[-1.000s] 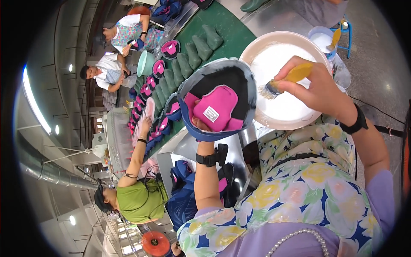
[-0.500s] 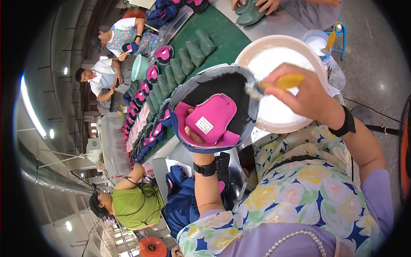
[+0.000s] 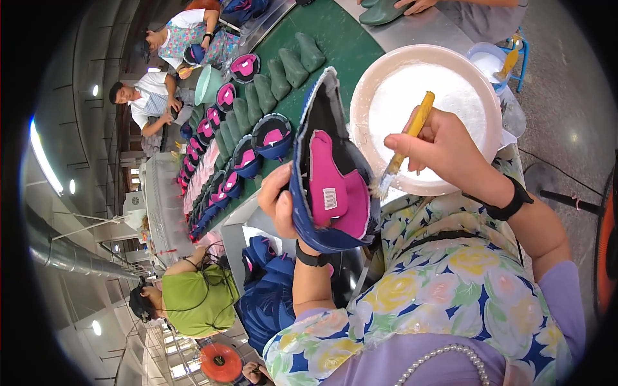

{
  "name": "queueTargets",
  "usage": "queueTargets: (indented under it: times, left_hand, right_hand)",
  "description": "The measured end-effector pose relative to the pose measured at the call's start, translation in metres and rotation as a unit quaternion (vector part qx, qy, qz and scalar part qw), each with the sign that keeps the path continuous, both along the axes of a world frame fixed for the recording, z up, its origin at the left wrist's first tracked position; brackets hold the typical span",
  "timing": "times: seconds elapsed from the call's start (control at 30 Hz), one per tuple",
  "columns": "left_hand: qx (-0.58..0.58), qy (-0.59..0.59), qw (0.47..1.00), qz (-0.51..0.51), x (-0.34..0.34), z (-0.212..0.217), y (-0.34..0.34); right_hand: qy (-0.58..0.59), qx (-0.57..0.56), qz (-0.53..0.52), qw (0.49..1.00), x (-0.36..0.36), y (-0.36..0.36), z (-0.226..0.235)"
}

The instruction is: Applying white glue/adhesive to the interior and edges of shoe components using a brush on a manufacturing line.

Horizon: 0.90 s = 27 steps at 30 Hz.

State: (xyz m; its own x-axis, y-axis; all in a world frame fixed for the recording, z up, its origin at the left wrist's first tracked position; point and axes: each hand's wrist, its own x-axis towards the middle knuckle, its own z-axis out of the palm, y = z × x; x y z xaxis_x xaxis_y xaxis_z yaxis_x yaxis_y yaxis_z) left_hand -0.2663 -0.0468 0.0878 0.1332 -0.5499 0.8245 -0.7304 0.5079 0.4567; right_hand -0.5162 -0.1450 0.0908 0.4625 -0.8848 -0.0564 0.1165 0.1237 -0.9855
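Observation:
My left hand (image 3: pixel 280 199) grips a blue shoe upper (image 3: pixel 302 212) from its outer side, with the thumb and fingers closed on it. Its opening faces me, showing a black inside, a bright pink lining with a white label, and a pale edge. Between the fingers and thumb of my right hand (image 3: pixel 447 145) is a brush (image 3: pixel 415 132) with a yellow handle. The brush's whitened bristles are at the upper's lower right edge. Just behind my right hand stands a wide pale pink basin (image 3: pixel 494 116) of white liquid (image 3: pixel 412 96).
Green shoe lasts (image 3: pixel 280 80) and more shoe uppers (image 3: pixel 271 138) line the green belt (image 3: pixel 347 42). A white bucket (image 3: pixel 473 51) holding another brush stands at far right. Blue uppers (image 3: pixel 267 296) are piled left of my forearm. Co-workers (image 3: pixel 199 293) are along the left and far sides.
The shoe upper has turned so its opening looks narrower, its tip pointing up. My right hand has lowered the brush from the upper's right edge to its lower right edge, the handle now steeper.

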Motion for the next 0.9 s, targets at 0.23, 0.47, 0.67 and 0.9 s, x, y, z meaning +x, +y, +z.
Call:
queueTargets:
  times: [0.23, 0.47, 0.67, 0.9]
  left_hand:
    - [0.046, 0.048, 0.987, -0.143, -0.003, 0.019, -0.011]
    - [0.167, -0.147, 0.953, 0.203, 0.061, -0.009, -0.053]
    - [0.212, 0.331, 0.911, 0.125, 0.173, -0.135, -0.088]
    - [0.379, 0.402, 0.823, 0.133, 0.225, -0.207, -0.163]
  right_hand:
    - [-0.001, 0.009, 0.095, 0.995, 0.004, 0.005, 0.015]
    - [-0.077, 0.009, -0.081, 0.994, -0.024, -0.035, 0.002]
    - [-0.007, 0.01, -0.119, 0.993, -0.07, -0.052, -0.023]
    - [0.062, 0.027, -0.115, 0.991, -0.065, -0.065, -0.047]
